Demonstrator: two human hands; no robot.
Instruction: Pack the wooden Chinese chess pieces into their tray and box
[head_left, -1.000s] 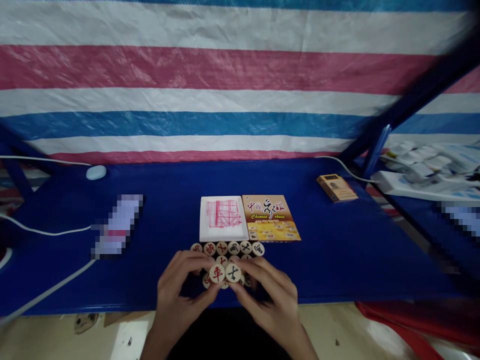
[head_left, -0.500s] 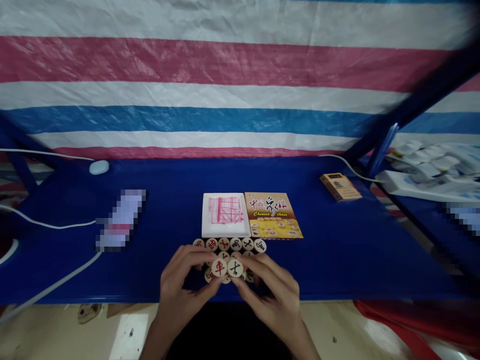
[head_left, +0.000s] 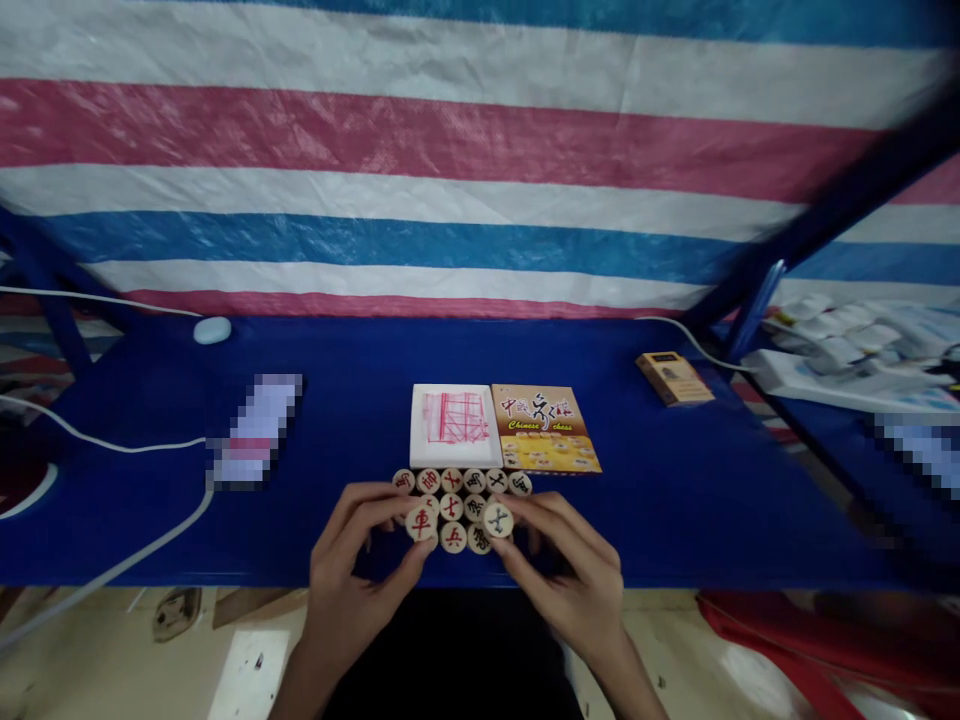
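A red, white and blue striped plastic sheet [head_left: 450,150] closes off the rear of a flat blue tabletop [head_left: 660,520]. A shallow white square tray with red scribbled lines [head_left: 457,457] lies on this surface. A brown-and-yellow printed Chinese chess box cover [head_left: 546,428] lies just beside the tray, on its right. Rows of round pale chess pieces with red and black characters [head_left: 451,508] lie face up directly in front of the tray. The left hand [head_left: 367,550], in front of the tray and to its left, pinches a round pale disc with a red character [head_left: 421,521] between thumb and fingers. The right hand [head_left: 570,555], in front of the tray and to its right, pinches a matching disc with a black character [head_left: 498,519]. Whether either disc touches the pieces behind it cannot be determined. Change: the discs, edge to edge half a second earlier, now stand apart; consequently, middle pieces between them are exposed.
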